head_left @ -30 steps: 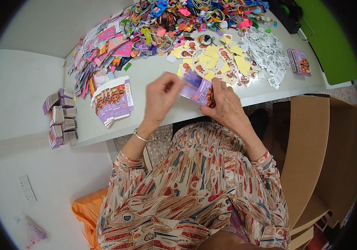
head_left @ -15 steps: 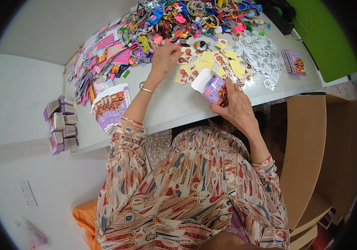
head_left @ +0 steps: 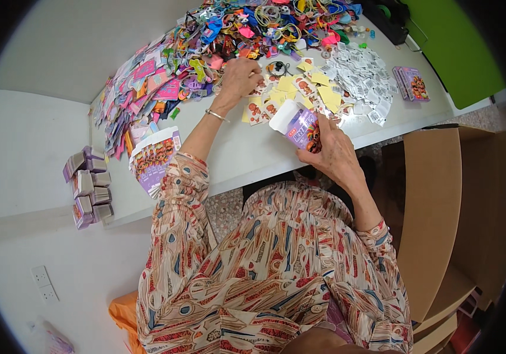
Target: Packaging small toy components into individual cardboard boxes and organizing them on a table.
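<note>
Away from the mouth of the purple picture carton (head_left: 306, 131), where it was a second ago, the left hand (head_left: 241, 78) is now beyond and left of it, over the near edge of the trinket pile (head_left: 253, 29). Its fingers curl loosely inward, with the tips hidden, so I cannot tell whether they hold anything. Half closed, the right hand (head_left: 336, 144) clasps the carton's right side between thumb and fingers, above the table's near edge, mouth toward the left hand and white flap (head_left: 285, 112) folded out.

Thin card likely bows under pressure, so a light clasp and a flap kept clear of the mouth seem best. Just beyond the carton, yellow and picture-printed paper squares (head_left: 282, 88) overlap; lifting by one free edge should avoid picking up doubles.

Farther right of the carton lie white printed slips (head_left: 356, 79), then two closed purple boxes (head_left: 415, 82). Left of it are fanned flat cartons (head_left: 157, 159) and, farther out, purple-edged bundles (head_left: 87, 186). A brown cardboard box (head_left: 430, 218) stands to its lower right.
</note>
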The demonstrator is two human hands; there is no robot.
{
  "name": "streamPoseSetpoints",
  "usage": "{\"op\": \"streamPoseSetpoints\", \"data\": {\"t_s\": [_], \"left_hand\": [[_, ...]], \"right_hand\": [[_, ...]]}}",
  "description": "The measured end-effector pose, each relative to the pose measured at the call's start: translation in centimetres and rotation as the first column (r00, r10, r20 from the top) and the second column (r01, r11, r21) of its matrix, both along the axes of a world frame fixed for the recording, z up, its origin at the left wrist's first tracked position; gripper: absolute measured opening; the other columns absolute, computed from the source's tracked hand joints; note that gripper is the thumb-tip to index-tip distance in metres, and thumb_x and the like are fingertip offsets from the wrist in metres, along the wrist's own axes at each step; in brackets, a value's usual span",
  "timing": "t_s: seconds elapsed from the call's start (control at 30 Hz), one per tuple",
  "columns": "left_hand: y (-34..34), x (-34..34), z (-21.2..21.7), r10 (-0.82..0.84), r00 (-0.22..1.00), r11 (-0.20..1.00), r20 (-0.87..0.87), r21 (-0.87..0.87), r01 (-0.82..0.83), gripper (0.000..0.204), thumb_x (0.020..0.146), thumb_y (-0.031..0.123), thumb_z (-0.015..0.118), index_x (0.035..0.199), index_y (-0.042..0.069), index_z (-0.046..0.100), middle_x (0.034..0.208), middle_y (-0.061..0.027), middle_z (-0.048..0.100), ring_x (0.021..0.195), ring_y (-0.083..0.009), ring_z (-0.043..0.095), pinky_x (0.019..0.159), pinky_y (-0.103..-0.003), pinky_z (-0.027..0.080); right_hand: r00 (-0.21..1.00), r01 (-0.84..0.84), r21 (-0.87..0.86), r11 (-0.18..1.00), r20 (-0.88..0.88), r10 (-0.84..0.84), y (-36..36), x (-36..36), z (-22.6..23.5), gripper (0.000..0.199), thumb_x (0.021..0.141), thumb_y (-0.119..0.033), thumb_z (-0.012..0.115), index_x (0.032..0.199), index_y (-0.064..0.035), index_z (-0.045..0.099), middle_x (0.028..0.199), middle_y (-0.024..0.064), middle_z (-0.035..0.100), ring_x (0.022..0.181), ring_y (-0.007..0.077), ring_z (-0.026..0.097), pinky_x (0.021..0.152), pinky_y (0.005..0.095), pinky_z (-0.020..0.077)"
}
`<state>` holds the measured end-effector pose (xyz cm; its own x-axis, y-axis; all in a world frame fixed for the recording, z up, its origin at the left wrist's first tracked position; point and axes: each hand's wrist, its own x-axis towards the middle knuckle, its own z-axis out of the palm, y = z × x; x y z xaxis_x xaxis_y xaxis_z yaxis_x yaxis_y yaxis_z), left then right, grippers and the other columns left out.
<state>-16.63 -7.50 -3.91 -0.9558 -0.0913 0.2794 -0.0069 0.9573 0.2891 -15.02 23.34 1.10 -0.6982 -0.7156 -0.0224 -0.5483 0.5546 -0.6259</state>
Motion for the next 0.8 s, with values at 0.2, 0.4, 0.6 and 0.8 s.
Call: {"op": "streamPoseSetpoints", "data": {"t_s": [0.2,0.4,0.6,0.8], "left_hand": [[2.9,2.8,4.7,0.14,0.989,0.753,-0.042,0.653,-0.079,0.01,0.087,0.011,0.067,0.09,0.001,0.067,0.078,0.0012,0.064,0.073,-0.0044,0.057,0.065,-0.019,0.044],[9.0,6.1,7.3,0.156,0.963,0.573,-0.221,0.814,0.094,0.012,0.088,0.01,0.066,0.089,-0.002,0.065,0.078,-0.0023,0.066,0.07,-0.0058,0.059,0.064,-0.021,0.046],[11.5,7.4,6.6,0.162,0.964,0.695,-0.209,0.718,0.039,0.01,0.087,0.009,0.066,0.091,-0.001,0.064,0.074,-0.0026,0.065,0.067,-0.0063,0.057,0.06,-0.022,0.045],[8.1,5.7,5.7,0.337,0.919,0.697,-0.203,0.71,-0.098,0.01,0.085,0.01,0.067,0.087,0.001,0.064,0.08,-0.0029,0.067,0.073,-0.0103,0.059,0.067,-0.026,0.046]], "right_hand": [[0.999,0.01,0.01,1.0,-0.047,-0.01,-0.1,-0.4,-0.5,0.08,0.069,-0.032,0.071,0.129,0.01,0.038,0.094,0.0306,0.059,0.084,0.0427,0.06,0.076,0.0449,0.0493],[0.996,0.016,-0.015,1.0,-0.082,-0.018,-0.5,-0.3,-0.8,0.083,0.07,-0.031,0.073,0.13,0.0123,0.036,0.099,0.0334,0.056,0.086,0.0432,0.06,0.076,0.0449,0.0497],[0.997,0.044,-0.031,0.999,-0.057,-0.046,-0.5,-0.2,-0.6,0.073,0.07,-0.029,0.073,0.122,0.0081,0.038,0.099,0.03,0.056,0.085,0.0434,0.059,0.075,0.0461,0.0492],[0.996,0.066,-0.026,0.997,-0.066,-0.068,0.1,-0.1,-0.6,0.065,0.07,-0.028,0.074,0.115,0.0055,0.04,0.096,0.0281,0.057,0.081,0.0431,0.059,0.072,0.046,0.0491]]}}
